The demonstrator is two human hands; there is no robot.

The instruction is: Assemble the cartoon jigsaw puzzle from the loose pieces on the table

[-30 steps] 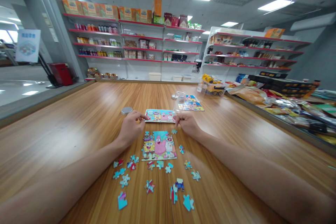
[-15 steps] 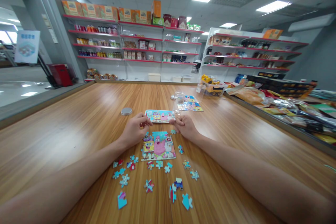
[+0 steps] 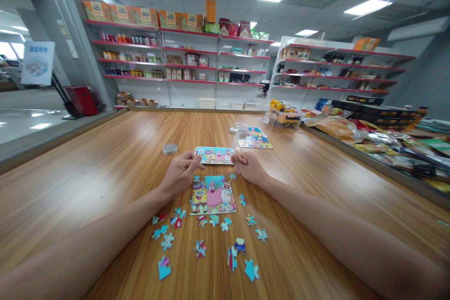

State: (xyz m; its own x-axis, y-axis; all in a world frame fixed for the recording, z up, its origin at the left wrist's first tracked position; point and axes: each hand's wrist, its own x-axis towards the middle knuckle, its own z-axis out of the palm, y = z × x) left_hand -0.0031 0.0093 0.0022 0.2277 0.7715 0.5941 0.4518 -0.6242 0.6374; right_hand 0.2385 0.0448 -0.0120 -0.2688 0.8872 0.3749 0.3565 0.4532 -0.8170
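Wooden table [image 3: 105, 159], spanning most of the view, with store shelves [image 3: 183, 65] behind it and packaged goods [image 3: 379, 140] along its right edge. Both forearms reach forward over the table. Partly assembled cartoon jigsaw [image 3: 213, 195], lying flat between the two hands and just nearer than them. Reference picture card [image 3: 214, 154], flat on the table just beyond the hands. Second picture card [image 3: 255, 141] farther back to the right, beside a clear jar [image 3: 241, 133]. Left hand [image 3: 180, 172], fingers curled loosely inward with thumb meeting fingertips; whether it pinches anything cannot be told. Right hand [image 3: 248, 167], fingers likewise curled in; contents, if any, hidden. Metal lid [image 3: 169, 149], well left of the card. Loose puzzle pieces [image 3: 202, 248], scattered in front of the jigsaw, nearest the viewer.
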